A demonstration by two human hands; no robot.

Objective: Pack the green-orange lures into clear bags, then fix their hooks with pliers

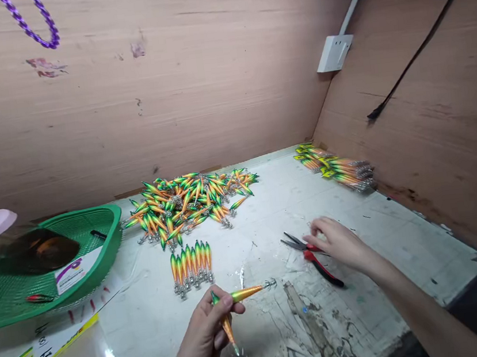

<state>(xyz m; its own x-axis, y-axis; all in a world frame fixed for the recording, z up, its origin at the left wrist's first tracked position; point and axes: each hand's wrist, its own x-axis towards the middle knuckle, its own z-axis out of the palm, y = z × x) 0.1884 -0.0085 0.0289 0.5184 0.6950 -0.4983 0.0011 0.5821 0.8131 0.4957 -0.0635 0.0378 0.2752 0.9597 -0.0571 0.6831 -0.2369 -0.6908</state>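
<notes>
My left hand (207,327) grips two squid jigs (248,293) between thumb and fingers, both green at one end and orange toward the hooks: one points down, the other out to my right. My right hand (337,244) is over one handle of the long-nose pliers (310,256), fingers loosely bent; I can't tell whether they have closed on it. The pliers lie on the table with their jaws parted.

The white tabletop (272,209) is scuffed and littered with scraps, and near my edge its covering is cracked and peeling around a bare brownish strip (305,315). Before my left hand lies a short row of matching jigs (192,265); behind it, a loose heap of jigs (189,202) spreads toward the back wall (211,100). Bagged jigs (348,172) with yellow tops lie in the far right corner.

To my left sits a green plastic basket (114,217), with clear plastic and yellow-edged labels just before it. The wood-grained walls are stained; a white socket box (335,52) is fixed by the corner, a black cable (429,33) hangs at the right, and a purple twisted loop (50,42) hangs at upper left.
</notes>
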